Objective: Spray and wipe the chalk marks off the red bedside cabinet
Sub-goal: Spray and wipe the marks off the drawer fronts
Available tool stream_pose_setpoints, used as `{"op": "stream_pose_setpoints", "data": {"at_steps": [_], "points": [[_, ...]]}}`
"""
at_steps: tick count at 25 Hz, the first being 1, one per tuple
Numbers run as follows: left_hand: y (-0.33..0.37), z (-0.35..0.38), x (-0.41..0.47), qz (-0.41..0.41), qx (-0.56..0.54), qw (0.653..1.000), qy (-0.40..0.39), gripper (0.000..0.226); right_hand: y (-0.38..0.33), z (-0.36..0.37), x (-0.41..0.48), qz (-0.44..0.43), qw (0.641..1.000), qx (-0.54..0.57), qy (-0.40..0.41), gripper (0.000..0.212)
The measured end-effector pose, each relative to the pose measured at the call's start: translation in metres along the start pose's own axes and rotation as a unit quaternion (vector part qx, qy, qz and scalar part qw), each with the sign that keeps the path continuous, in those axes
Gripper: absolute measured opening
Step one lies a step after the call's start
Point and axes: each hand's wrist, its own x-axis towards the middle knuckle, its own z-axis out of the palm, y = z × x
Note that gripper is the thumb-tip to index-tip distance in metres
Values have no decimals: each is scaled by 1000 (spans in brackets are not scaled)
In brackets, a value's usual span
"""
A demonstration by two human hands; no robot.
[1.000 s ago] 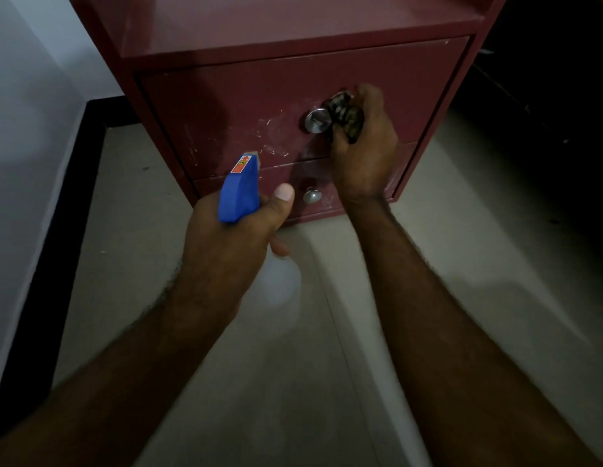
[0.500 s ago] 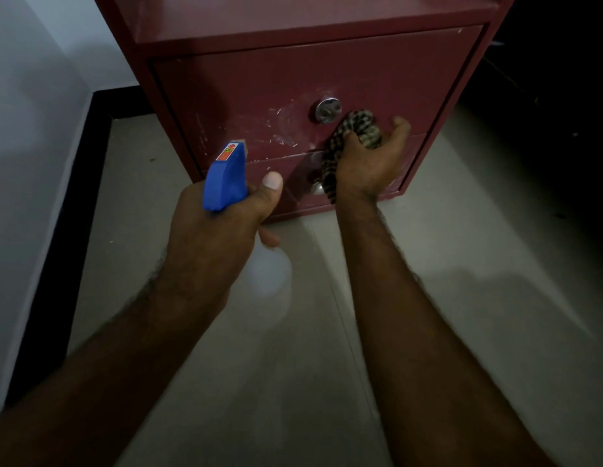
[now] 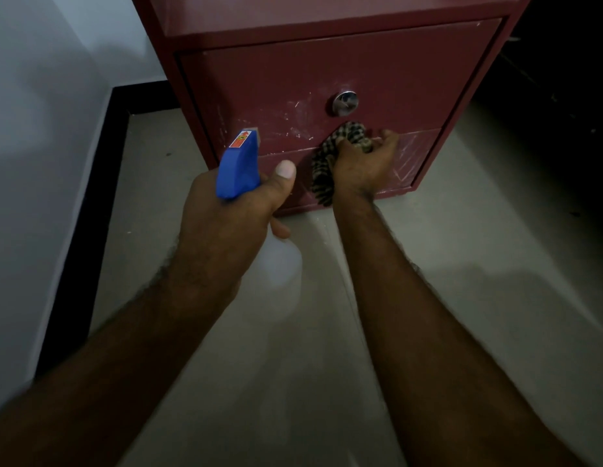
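While my right hand (image 3: 360,166) bunches the checked cloth (image 3: 350,134) against the seam between the two drawer fronts of the red bedside cabinet (image 3: 327,62), fingers curled tight round it, my left hand (image 3: 222,227) grips the spray bottle (image 3: 239,170) by its neck, nozzle pointing at the front near its left edge. I judge this the wiping step, part done: chalk marks (image 3: 293,128) show on the upper drawer left of the knob (image 3: 344,102), and pale streaks lie near the lower drawer's right edge. The next move calls for dragging the cloth left across those marks with firm pressure, perhaps after another spray.
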Motion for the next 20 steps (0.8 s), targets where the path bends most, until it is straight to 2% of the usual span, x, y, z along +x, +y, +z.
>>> {"op": "stream_pose_setpoints", "data": {"at_steps": [4, 8, 11, 16, 20], "points": [[1, -4, 0, -4, -5, 1000, -4, 36, -4, 18, -29, -2, 998, 8, -57, 54], [3, -6, -3, 9, -13, 1000, -3, 42, -5, 19, -26, 62, 995, 35, -69, 56], [4, -12, -5, 15, -11, 1000, -4, 36, -24, 18, -36, 108, 988, 86, -69, 58], [5, -20, -4, 25, -3, 1000, -3, 35, -60, 22, -45, 191, 946, 252, -67, 74], [9, -24, -8, 34, -11, 999, 0, 35, -63, 26, -51, 264, 911, 310, -60, 88]]}}
